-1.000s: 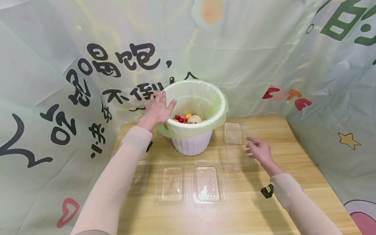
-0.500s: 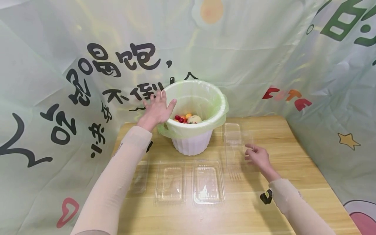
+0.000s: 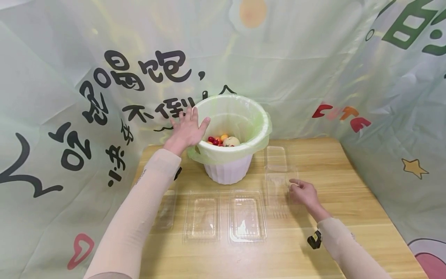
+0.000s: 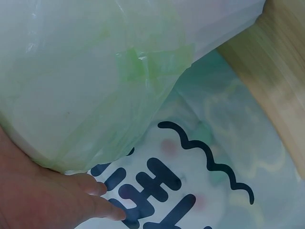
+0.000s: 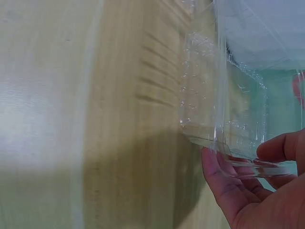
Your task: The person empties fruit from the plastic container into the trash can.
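My left hand (image 3: 187,133) rests on the left rim of a white bucket (image 3: 227,170), fingers straight and spread. A thin green plastic bag (image 3: 259,135) lines the bucket and folds over its rim. In the left wrist view the bag's outside (image 4: 109,86) lies right beside the fingers. To the right of the bucket, my right hand (image 3: 306,195) grips a clear plastic food container (image 3: 277,190) by its right edge. In the right wrist view the thumb is on one side of the container's wall (image 5: 245,119) and the fingers are under it.
Red and orange fruit (image 3: 216,141) and a pale round item (image 3: 231,142) lie inside the bucket. Several clear containers stand in front, among them a right one (image 3: 247,215), a middle one (image 3: 202,219) and one partly behind the left arm (image 3: 165,211). Printed cloth (image 3: 296,77) surrounds the wooden table (image 3: 278,255).
My right hand has moved toward the near side of the table, and the clear container has shifted with it. The left hand has stayed at the bucket's rim.
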The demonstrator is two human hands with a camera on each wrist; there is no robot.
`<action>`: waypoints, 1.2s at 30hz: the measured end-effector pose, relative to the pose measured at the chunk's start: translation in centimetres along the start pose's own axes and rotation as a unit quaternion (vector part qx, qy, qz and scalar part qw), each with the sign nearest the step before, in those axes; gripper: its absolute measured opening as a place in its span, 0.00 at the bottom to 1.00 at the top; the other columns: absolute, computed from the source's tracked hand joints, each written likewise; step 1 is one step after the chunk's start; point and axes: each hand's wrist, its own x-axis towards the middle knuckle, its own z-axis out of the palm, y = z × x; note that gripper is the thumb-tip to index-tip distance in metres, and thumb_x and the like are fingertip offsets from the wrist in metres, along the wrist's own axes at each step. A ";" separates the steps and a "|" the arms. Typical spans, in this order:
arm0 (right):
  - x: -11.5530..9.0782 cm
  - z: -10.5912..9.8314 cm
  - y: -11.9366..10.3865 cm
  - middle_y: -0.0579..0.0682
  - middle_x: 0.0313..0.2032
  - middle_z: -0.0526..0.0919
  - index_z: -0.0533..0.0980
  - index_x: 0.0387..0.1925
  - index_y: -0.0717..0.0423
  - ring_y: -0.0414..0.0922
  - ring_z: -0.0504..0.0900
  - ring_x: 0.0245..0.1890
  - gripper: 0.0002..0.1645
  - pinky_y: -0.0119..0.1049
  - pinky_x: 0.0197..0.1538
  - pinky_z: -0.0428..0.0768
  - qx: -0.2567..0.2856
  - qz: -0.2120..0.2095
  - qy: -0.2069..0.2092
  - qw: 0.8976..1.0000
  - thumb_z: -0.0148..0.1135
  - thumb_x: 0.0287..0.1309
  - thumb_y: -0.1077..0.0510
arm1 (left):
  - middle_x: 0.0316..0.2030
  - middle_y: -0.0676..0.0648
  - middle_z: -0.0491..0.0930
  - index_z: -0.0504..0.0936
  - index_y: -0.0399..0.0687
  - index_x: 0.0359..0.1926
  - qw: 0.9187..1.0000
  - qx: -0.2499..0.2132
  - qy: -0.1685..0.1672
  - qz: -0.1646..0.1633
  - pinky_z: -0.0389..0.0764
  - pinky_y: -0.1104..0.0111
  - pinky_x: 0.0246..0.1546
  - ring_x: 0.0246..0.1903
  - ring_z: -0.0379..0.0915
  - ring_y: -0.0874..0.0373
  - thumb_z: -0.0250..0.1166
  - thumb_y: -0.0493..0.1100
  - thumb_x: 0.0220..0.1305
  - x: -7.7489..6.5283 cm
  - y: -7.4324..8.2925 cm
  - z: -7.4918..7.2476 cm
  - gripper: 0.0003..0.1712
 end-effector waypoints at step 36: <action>0.5 0.3 1.9 0.54 0.30 0.87 0.68 0.68 0.79 0.41 0.85 0.27 0.32 0.38 0.33 0.89 0.010 0.041 -0.041 0.998 0.53 0.73 0.58 | 0.85 0.36 0.29 0.32 0.42 0.85 1.000 -0.003 0.001 0.000 0.26 0.29 0.77 0.83 0.26 0.29 0.28 0.73 0.79 0.0 0.1 0.0 0.51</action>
